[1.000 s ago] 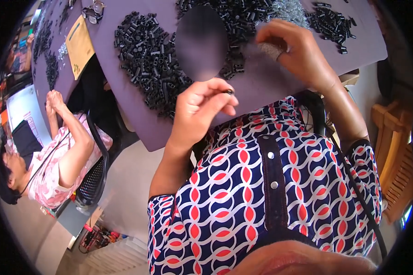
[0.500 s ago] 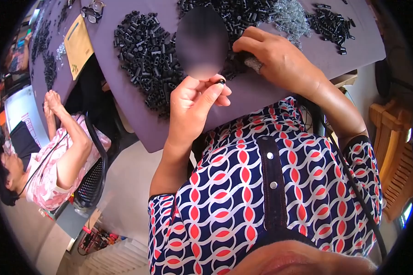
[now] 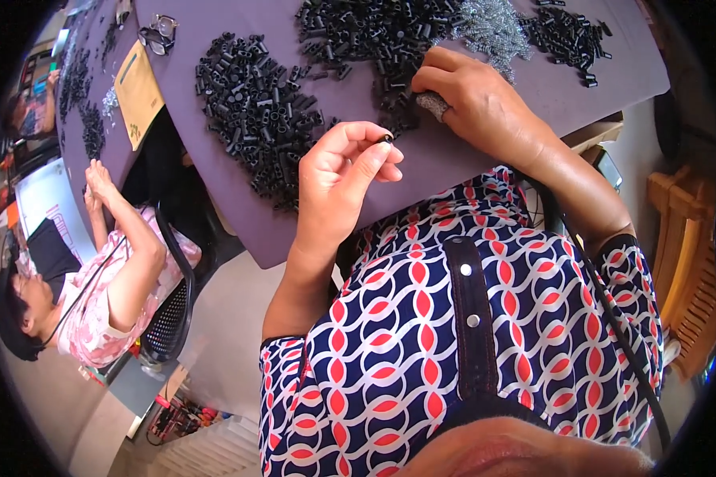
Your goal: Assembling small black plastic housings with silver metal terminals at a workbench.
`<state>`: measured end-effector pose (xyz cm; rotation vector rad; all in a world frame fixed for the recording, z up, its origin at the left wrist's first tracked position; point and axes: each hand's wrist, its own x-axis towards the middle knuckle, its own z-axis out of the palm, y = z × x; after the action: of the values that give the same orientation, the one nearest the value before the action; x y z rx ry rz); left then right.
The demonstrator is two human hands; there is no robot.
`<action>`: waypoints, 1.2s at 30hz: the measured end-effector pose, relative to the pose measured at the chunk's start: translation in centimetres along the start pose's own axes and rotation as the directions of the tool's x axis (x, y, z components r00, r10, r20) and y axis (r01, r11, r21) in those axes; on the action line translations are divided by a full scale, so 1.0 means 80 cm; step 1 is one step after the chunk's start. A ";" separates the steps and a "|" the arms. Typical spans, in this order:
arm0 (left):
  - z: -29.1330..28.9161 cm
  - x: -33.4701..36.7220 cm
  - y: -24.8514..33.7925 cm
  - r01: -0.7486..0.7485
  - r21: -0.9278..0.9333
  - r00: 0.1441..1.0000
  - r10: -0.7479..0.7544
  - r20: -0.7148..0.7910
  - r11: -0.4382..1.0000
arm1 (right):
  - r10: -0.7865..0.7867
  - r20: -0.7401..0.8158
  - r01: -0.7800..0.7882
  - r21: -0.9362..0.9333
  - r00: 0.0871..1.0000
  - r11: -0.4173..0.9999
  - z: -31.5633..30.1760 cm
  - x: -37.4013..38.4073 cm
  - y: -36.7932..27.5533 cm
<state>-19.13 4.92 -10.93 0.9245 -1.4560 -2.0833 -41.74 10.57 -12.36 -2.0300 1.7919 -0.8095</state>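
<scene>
Fingers of the left hand (image 3: 340, 169) pinched together, thumb and forefinger clamped on a small dark piece (image 3: 387, 138), held up above the near edge of the purple-grey tabletop (image 3: 422, 164). Clock directions below taken from this hand. Right hand (image 3: 485, 97) at 2 o'clock, knuckles up, fingers bent around a grey glittering clump (image 3: 433, 104) — fingertips close against loose black pieces, but whether they pinch one, cannot tell.

Heaps: short black cylinders (image 3: 254, 107) at 10 o'clock, the nearest edge just beside the left hand; a second black heap (image 3: 366, 36) at 12, trailing down toward the right fingers; silvery pile (image 3: 493, 33) between 1 and 2; dark narrow pieces (image 3: 569, 36) farther out at 2, well apart from the left hand.

Outer ground: yellow envelope (image 3: 141, 91) and eyeglasses (image 3: 164, 25) toward 10; seated co-worker (image 3: 123, 286) at 8, hands near each other; wooden chair (image 3: 684, 254) between 3 and 4.
</scene>
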 end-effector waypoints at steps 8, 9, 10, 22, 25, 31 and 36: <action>0.007 0.005 0.002 0.015 -0.003 1.000 -0.015 -0.016 1.000 | 0.064 0.063 -0.082 0.341 0.996 0.937 -0.018 -0.010 -0.019; 0.008 0.005 0.001 0.017 -0.002 1.000 -0.017 -0.016 1.000 | 0.092 0.104 -0.133 0.524 0.990 0.841 -0.019 -0.012 -0.022; 0.011 0.006 0.001 0.022 0.006 1.000 -0.022 -0.005 1.000 | 0.115 0.145 -0.183 0.680 0.983 0.710 -0.020 -0.013 -0.023; 0.024 0.012 0.009 0.130 0.047 0.990 -0.132 0.044 0.990 | -0.018 0.113 -0.075 0.760 0.993 0.646 -0.021 -0.019 -0.007; 0.020 0.014 0.007 0.212 -0.015 0.974 -0.210 0.088 0.977 | -0.021 0.125 -0.082 0.762 0.992 0.643 -0.031 -0.018 -0.008; 0.014 0.019 0.009 0.355 -0.200 0.932 -0.329 0.154 0.913 | -0.186 0.142 0.049 0.653 0.972 0.755 -0.044 -0.015 -0.001; 0.013 0.019 0.009 0.320 -0.151 0.943 -0.300 0.144 0.935 | -0.161 0.101 0.060 0.638 0.982 0.768 -0.040 -0.015 -0.002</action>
<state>-20.95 4.29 -10.42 1.0307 -1.2219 -2.4889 -43.61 12.17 -9.96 -1.6831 1.1006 -1.0839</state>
